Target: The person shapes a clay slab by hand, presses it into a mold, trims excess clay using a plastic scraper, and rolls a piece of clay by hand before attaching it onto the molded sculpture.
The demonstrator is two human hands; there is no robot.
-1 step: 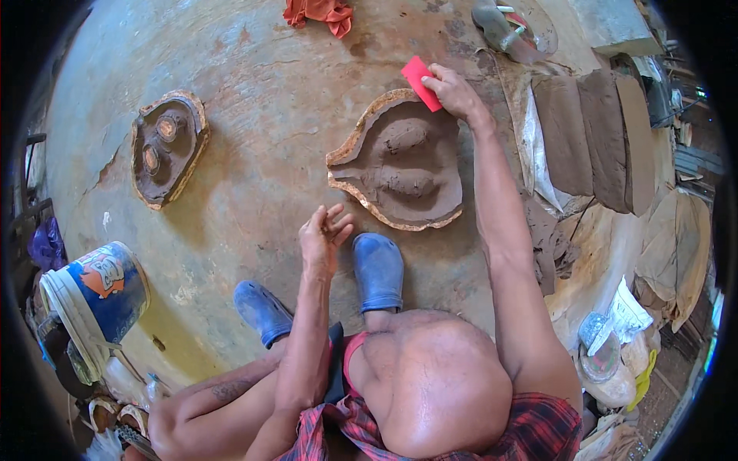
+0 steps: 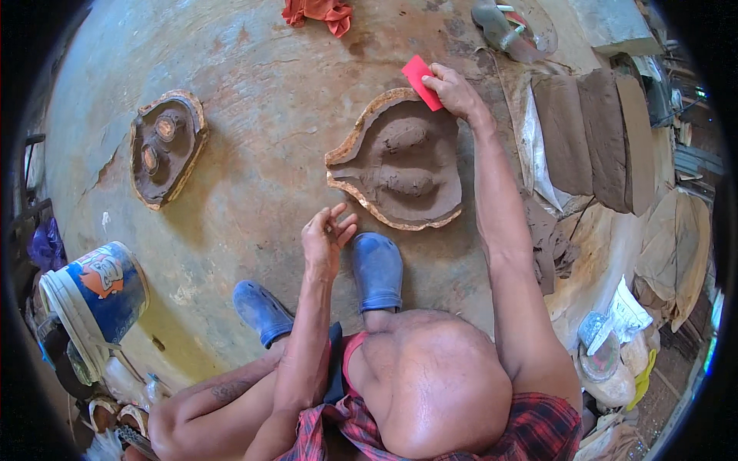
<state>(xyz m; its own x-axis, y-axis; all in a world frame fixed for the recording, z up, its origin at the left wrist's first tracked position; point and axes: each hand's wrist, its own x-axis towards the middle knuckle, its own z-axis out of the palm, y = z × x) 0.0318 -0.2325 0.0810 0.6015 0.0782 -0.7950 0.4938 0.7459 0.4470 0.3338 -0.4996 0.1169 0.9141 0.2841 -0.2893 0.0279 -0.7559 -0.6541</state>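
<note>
My right hand (image 2: 453, 91) pinches a flat red scraper (image 2: 421, 81) between thumb and fingers. The scraper's lower end overlaps the upper right rim of a pale, rough-edged mould (image 2: 350, 146). Brown clay (image 2: 396, 161) lines the mould, with two rounded mounds rising inside it. My left hand (image 2: 324, 234) is held below the mould's left side, apart from it, fingers loosely curled and spread, with nothing in them. At the left lies a second, smaller mould (image 2: 204, 127), also clay-lined, with two round raised forms showing pale tops.
Slabs of brown clay (image 2: 588, 138) lie at the right on sheeting. A blue and white bucket (image 2: 115, 288) is at the lower left. An orange-red cloth (image 2: 327, 11) lies at the far edge. My blue clogs (image 2: 377, 269) are on the floor near the mould.
My left hand has shifted very slightly to the right. The right hand and red scraper hold nearly the same place.
</note>
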